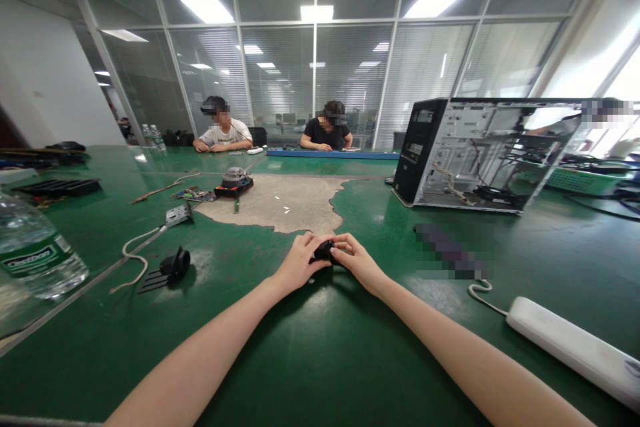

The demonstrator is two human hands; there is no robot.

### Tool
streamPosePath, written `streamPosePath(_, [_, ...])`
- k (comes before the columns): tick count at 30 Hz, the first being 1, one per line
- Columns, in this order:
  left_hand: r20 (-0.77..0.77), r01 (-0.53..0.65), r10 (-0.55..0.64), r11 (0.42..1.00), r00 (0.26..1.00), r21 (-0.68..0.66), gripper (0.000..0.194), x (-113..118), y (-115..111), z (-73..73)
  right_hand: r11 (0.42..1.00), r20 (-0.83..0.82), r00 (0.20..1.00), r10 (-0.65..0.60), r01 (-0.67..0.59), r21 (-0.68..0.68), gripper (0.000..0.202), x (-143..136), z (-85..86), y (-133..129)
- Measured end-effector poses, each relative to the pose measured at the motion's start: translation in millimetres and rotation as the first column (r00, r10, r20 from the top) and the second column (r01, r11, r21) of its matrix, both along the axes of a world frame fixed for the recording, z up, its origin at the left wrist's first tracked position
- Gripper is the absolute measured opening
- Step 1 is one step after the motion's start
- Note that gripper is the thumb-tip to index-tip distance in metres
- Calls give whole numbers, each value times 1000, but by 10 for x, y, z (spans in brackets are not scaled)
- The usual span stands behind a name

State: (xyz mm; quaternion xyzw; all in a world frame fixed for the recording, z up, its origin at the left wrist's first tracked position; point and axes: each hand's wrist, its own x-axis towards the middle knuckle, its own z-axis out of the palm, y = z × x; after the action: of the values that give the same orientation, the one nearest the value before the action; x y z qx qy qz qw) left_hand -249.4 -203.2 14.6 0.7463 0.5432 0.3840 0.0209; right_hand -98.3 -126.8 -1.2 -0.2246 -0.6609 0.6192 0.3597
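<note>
A small black part (324, 251) is held between my two hands above the green table (320, 353). My left hand (301, 259) grips its left side, with the thumb below and the fingers over the top. From the right, my right hand (354, 259) pinches the same part between thumb and fingers. Its exact shape is mostly covered by my fingers. Left of my hands lies another black plastic piece (175, 267) with several prongs.
An open computer case (425, 153) stands at the right, behind a pixelated object (447, 250) and a white power strip (570, 347). A water bottle (37, 247) is at the left. Metal and circuit parts (234, 183) lie further back. Two people sit across the table.
</note>
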Motion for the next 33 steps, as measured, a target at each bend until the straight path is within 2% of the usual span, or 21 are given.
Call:
streamPosePath(4, [-5,0,0,1000,1000,-2,49,-3,1,-1,1000,38,999,-12,12,1,32,-4,-10,17])
streamPosePath(9, [-11,-10,10,1000,1000,8,50,5,1,-4,998,-4,998,55,-55,2,31,8,34,-5])
streamPosePath(14, [-4,-9,9,1000,1000,2,49,7,1,-6,1000,3,1000,-20,20,9,23,3,11,-3])
streamPosePath(19, [-10,-7,7,1000,1000,5,49,1,3,-3,999,33,999,-34,34,-4,30,-2,-27,35])
streamPosePath(25, [-9,-7,7,1000,1000,1,49,0,-5,-3,997,-29,997,75,-75,-22,30,11,32,4])
streamPosePath(29, [-1,-3,3,1000,1000,-4,50,0,-2,-9,1000,-24,999,22,-22,-5,20,6,36,-17])
streamPosePath(33, [-6,-5,5,1000,1000,-7,50,-7,7,-18,999,13,1000,-13,12,50,23,-2,41,-15])
